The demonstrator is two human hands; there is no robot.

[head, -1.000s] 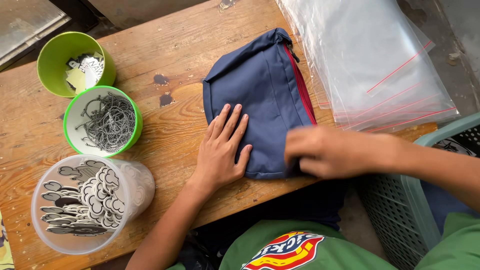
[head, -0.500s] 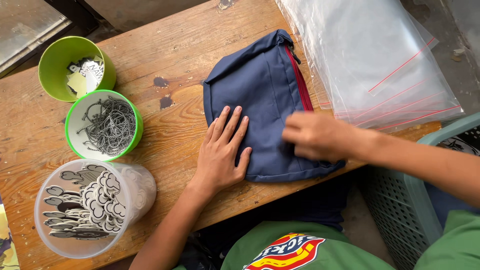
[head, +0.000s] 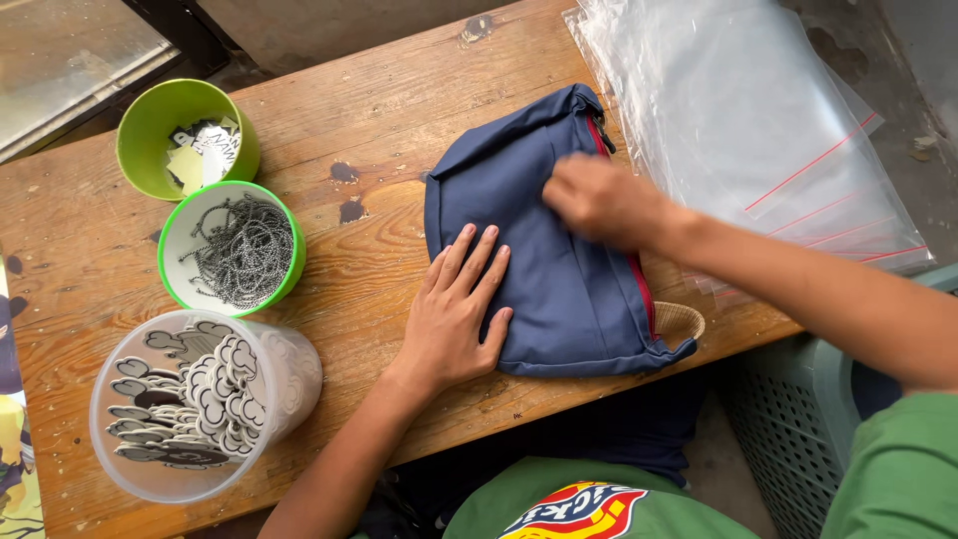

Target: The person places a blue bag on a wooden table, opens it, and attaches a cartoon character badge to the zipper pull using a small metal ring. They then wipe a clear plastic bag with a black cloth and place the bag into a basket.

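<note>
Nearest to me on the left, a clear plastic tub [head: 205, 404] lies tilted on the wooden table [head: 379, 130], filled with flat grey-and-white tags.

My left hand [head: 454, 314] lies palm down, fingers spread flat, on the near left part of the navy blue pouch [head: 559, 250], partly over its edge onto the wood. The pouch lies flat at the table's near right edge, with its red zipper [head: 639, 284] along the right side and a tan loop [head: 681, 319] at the near right corner.

My right hand [head: 604, 200] rests on the pouch's far right area, beside the zipper; it is blurred, so I cannot tell how its fingers are set.

Farther left, a green-rimmed bowl [head: 232, 245] holds ball chains. Beyond it, a green cup [head: 185, 135] holds paper pieces. At the far right, a stack of clear zip bags [head: 758, 130] lies just beside the pouch.
</note>
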